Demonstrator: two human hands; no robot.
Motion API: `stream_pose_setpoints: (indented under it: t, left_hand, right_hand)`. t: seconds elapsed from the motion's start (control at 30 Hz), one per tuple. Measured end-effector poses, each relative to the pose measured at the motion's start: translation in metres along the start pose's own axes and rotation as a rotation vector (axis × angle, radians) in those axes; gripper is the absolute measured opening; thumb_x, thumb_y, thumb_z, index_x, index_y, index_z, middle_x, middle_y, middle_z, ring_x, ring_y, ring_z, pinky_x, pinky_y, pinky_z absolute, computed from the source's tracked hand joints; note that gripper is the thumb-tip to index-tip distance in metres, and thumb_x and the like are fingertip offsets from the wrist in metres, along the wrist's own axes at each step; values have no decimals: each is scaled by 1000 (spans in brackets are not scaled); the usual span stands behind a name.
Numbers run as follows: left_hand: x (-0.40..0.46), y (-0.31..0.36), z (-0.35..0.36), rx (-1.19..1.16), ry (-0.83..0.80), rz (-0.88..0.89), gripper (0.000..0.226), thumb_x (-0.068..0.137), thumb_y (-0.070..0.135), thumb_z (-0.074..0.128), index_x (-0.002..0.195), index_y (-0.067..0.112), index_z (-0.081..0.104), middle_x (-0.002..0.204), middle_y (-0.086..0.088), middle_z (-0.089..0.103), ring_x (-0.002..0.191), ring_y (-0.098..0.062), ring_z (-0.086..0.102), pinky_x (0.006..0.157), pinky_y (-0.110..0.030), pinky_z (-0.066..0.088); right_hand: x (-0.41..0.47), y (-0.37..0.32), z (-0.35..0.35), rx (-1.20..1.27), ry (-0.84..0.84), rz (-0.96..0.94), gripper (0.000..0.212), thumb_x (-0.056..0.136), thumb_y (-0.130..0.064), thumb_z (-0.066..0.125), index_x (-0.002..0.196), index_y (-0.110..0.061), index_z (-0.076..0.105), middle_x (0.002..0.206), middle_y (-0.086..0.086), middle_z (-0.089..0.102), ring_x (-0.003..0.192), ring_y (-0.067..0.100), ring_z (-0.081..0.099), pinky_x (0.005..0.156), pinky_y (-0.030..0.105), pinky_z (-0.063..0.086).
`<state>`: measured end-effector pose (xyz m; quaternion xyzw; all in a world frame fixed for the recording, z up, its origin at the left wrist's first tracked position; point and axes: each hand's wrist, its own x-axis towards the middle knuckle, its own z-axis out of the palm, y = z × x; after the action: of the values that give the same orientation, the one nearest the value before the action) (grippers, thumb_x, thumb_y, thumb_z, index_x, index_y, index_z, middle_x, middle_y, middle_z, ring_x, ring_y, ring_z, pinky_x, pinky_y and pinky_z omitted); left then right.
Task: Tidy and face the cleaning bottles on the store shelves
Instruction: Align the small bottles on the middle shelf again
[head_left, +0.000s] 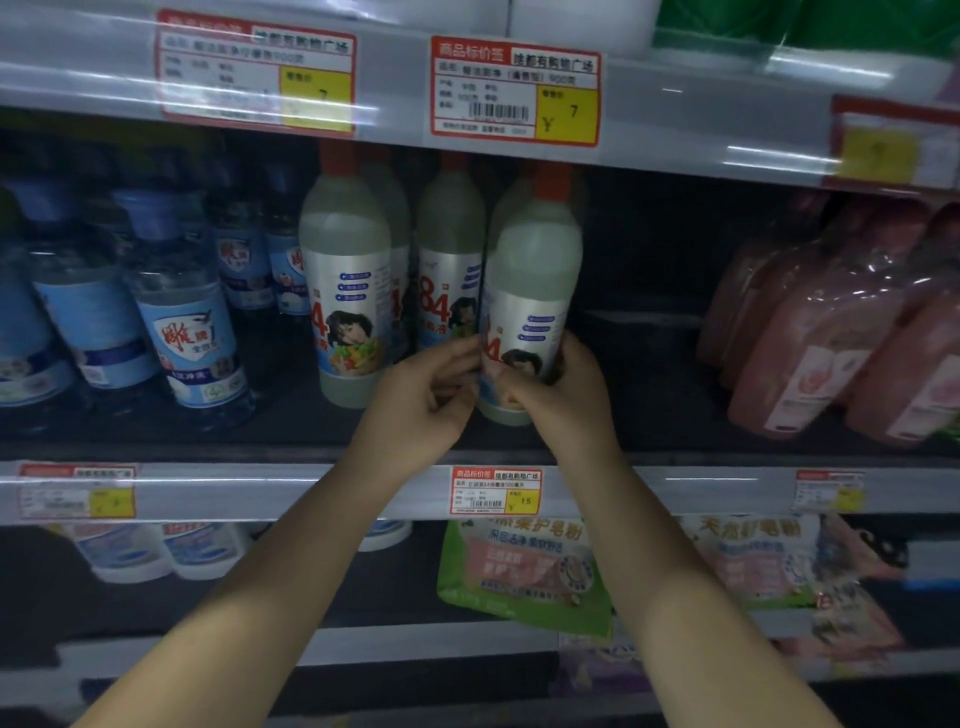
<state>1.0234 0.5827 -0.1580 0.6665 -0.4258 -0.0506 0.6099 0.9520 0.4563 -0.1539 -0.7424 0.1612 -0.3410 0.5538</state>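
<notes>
Bottle (530, 291) at shelf edge (311, 488), both hands gripping; room rightward.

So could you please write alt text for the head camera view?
Both hands, left and right, grip the base of a red-capped white bottle on a store shelf. Matching bottles stand left of it, then blue bottles; pink bottles stand right.

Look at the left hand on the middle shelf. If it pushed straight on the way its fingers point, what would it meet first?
The left hand points up and right, its fingers already at the held red-capped bottle. That bottle comes first; depth behind it is unclear.
</notes>
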Motion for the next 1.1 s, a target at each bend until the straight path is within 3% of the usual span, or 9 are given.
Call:
stream_pose_setpoints:
  t: [0.1, 0.2, 0.33, 0.43, 0.63, 0.87, 1.03, 1.1]
  left_hand:
    - [-2, 1, -2, 10, 45, -5, 37, 86, -5, 55, 121, 8, 57, 108, -4, 67, 101, -2, 62, 88, -13, 46]
    - [-1, 3, -2, -25, 86, -31, 30, 86, -8, 54, 111, 6, 63, 100, -6, 69, 92, -1, 65, 85, -13, 48]
    - [3, 0, -5, -44, 116, -85, 38, 85, -15, 48, 108, 12, 61, 93, 3, 69, 91, 2, 64, 83, -11, 47]
    - [6, -2, -6, -6, 19, -108, 53, 81, -20, 45, 119, 15, 56, 108, 6, 63, 101, 2, 59, 89, -11, 46]
    - [8, -4, -7, 30, -86, -94, 58, 79, -22, 43, 128, 8, 52, 123, -2, 60, 115, -9, 56, 99, -24, 44]
    - [6, 1, -4, 89, -138, -99, 58, 83, -15, 47, 134, 11, 45, 128, 4, 54, 117, -4, 51, 97, -15, 41]
    - [4, 1, -1, 174, 24, -96, 48, 87, -3, 51, 132, 13, 48, 119, 5, 55, 109, -7, 54, 84, -3, 39]
    - [4, 2, -1, 216, 85, -74, 45, 88, -1, 52, 130, 12, 50, 116, 3, 56, 106, -8, 53, 84, -6, 41]
  right_hand:
    - [-1, -4, 1, 11, 71, -1, 63, 66, -19, 83, 114, -19, 42, 102, -12, 57, 94, -3, 57, 79, 17, 51]
    - [-3, -5, 1, -17, 79, -20, 61, 67, -18, 82, 113, -17, 42, 96, -18, 54, 89, -6, 56, 73, 10, 49]
    - [-3, -1, -1, -1, 69, -20, 42, 73, -23, 78, 106, -25, 51, 105, -4, 61, 97, 8, 61, 81, 23, 52]
    - [-1, -1, -2, 19, 28, -6, 40, 74, -24, 74, 108, -32, 55, 116, 2, 59, 103, 11, 60, 86, 26, 51]
    - [-2, -3, 1, 1, 95, -36, 57, 69, -16, 81, 111, -23, 43, 101, -13, 55, 94, -3, 56, 79, 13, 48]
    - [0, -5, -1, 30, 169, 7, 43, 73, -8, 75, 107, -19, 50, 91, -15, 58, 84, -4, 58, 68, 10, 50]
    - [4, -2, -20, 121, 274, 97, 44, 72, -6, 74, 108, -17, 52, 95, -8, 61, 88, 5, 61, 75, 20, 51]
    - [6, -1, -34, 78, 310, 93, 44, 72, -5, 73, 110, -13, 53, 98, -3, 62, 88, 6, 61, 75, 20, 50]
